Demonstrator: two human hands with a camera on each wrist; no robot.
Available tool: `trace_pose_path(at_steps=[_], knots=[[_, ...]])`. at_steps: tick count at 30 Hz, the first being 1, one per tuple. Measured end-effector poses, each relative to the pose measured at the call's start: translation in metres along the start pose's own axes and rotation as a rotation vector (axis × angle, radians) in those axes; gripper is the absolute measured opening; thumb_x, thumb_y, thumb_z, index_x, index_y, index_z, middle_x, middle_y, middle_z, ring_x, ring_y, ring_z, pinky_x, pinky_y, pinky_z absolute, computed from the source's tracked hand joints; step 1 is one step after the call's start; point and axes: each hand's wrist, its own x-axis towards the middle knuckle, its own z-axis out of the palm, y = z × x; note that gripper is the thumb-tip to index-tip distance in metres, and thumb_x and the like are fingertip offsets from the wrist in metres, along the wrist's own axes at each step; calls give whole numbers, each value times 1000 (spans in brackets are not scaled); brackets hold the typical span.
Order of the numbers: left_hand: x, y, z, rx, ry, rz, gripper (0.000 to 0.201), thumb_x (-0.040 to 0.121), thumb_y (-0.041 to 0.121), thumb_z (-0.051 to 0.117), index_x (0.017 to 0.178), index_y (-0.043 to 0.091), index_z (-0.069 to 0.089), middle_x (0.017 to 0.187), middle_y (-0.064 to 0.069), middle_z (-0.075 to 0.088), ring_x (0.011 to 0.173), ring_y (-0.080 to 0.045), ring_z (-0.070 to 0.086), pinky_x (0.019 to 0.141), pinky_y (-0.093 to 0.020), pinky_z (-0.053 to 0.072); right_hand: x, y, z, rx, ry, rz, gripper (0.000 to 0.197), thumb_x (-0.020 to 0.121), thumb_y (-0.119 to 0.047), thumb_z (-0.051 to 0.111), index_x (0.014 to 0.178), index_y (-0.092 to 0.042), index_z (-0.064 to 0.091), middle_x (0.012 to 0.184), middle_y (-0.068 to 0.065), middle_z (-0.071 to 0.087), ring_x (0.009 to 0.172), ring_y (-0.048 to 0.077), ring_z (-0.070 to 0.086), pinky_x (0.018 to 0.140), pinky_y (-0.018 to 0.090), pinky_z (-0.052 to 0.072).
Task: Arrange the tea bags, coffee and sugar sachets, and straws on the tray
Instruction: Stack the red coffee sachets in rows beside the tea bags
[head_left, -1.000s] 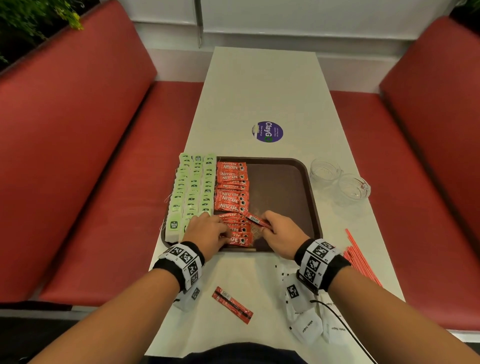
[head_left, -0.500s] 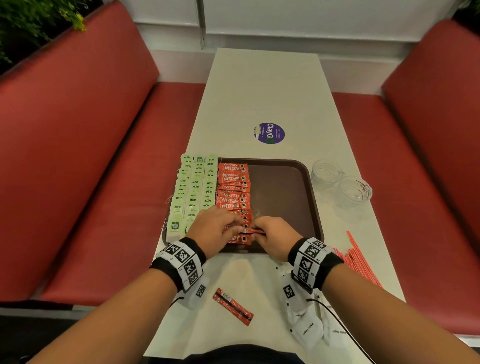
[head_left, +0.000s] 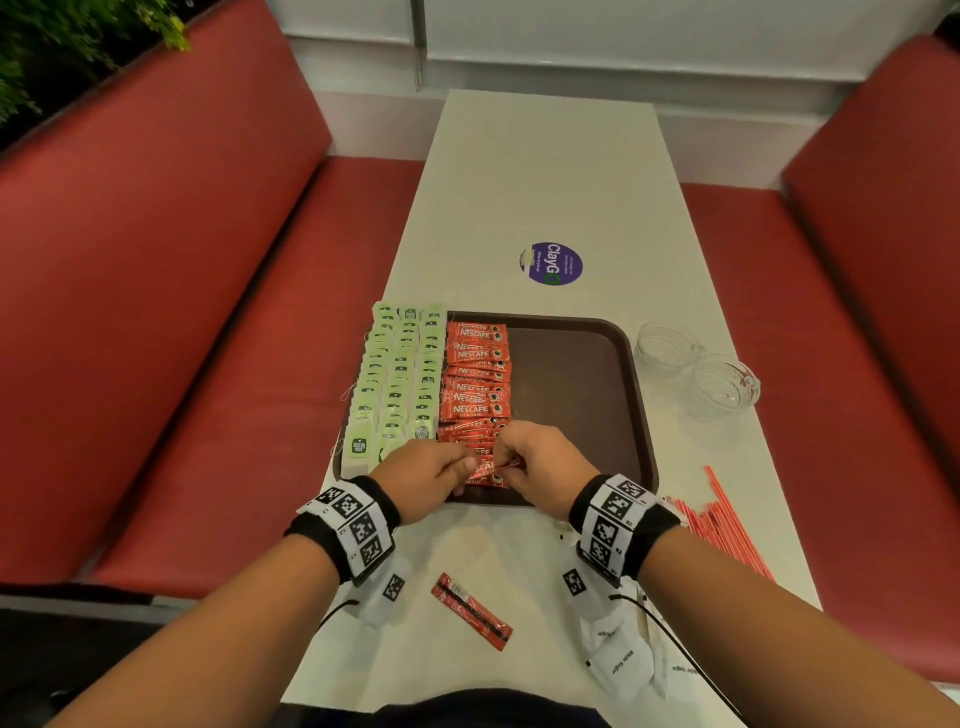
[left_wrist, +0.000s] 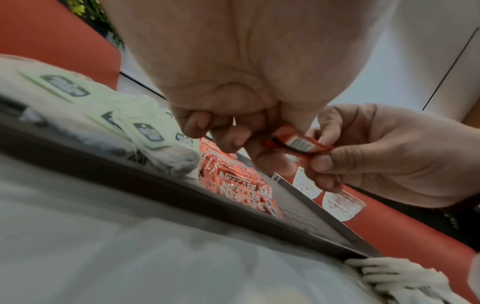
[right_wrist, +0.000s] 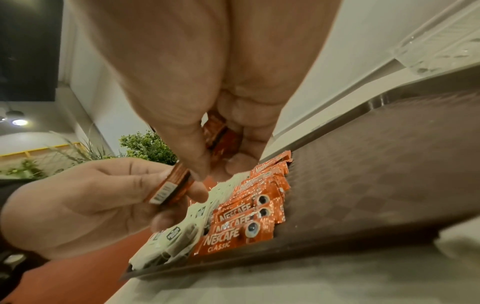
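Pinching one red coffee sachet (left_wrist: 293, 144) between them, the left hand (head_left: 423, 475) and right hand (head_left: 540, 467) are held just above the near end of the coffee row (head_left: 475, 379) on the tray (head_left: 641, 415). The coffee-placing step appears to be in hand. Next, the sachet would need to be laid flat below the fingers, in line with the row. Another sachet (head_left: 471, 610) lies behind the wrists, sugar sachets (head_left: 621, 660) under the right wrist, and straws (head_left: 722, 525) outward of the right hand.
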Motion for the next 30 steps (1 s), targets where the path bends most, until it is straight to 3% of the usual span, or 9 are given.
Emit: trace_pose_path(at_steps=[4, 7, 10, 13, 16, 22, 26, 30], knots=[[4, -2, -2, 152, 130, -17, 20, 100, 36, 54, 107, 25, 70, 87, 10, 58, 85, -13, 55, 84, -34, 49, 3, 0, -4, -17, -8, 113, 25, 86, -17, 72, 108, -19, 59, 104, -7, 56, 90, 12, 56, 81, 28, 50], [6, -4, 1, 357, 143, -23, 23, 100, 43, 51, 109, 33, 69, 96, 11, 63, 97, -16, 53, 90, -37, 43, 8, 6, -3, -84, -12, 288, 34, 92, -8, 58, 125, -16, 56, 119, 0, 52, 107, 19, 57, 94, 33, 50], [8, -6, 6, 492, 145, 6, 26, 100, 45, 49, 114, 35, 69, 111, 12, 65, 103, -17, 52, 90, -37, 42, 16, 13, 1, -230, -99, 394, 40, 90, -4, 52, 129, -13, 55, 120, 5, 49, 113, 26, 53, 97, 38, 50], [8, -9, 10, 506, 174, -13, 24, 98, 45, 53, 113, 36, 69, 112, 13, 63, 104, -17, 51, 91, -36, 41, 23, 16, 7, -260, -162, 397, 37, 94, -13, 49, 130, -13, 54, 118, 7, 47, 111, 29, 52, 97, 42, 50], [11, -13, 15, 505, 187, -37, 23, 95, 48, 57, 113, 38, 66, 114, 14, 62, 106, -15, 51, 93, -37, 41, 31, 16, 13, -278, -166, 364, 32, 97, -24, 51, 127, -16, 57, 118, 7, 49, 111, 29, 53, 97, 44, 51], [13, -17, 14, 479, 169, -62, 29, 92, 49, 61, 119, 38, 63, 122, 14, 60, 113, -16, 49, 97, -37, 38, 38, 16, 22, -282, -147, 391, 32, 94, -21, 54, 126, -14, 56, 120, 7, 50, 113, 29, 53, 98, 46, 50], [13, -15, 12, 491, 148, -62, 29, 95, 48, 57, 122, 38, 62, 125, 14, 58, 115, -16, 47, 97, -37, 36, 41, 16, 23, -274, -125, 440, 48, 92, -20, 59, 137, -14, 45, 129, 9, 47, 121, 29, 49, 101, 45, 48], [11, -11, 9, 492, 147, -56, 30, 96, 48, 55, 123, 39, 61, 125, 14, 59, 114, -17, 48, 97, -37, 36, 40, 15, 21, -279, -168, 417, 49, 93, -20, 56, 140, -15, 44, 129, 9, 46, 121, 29, 49, 102, 46, 48]])
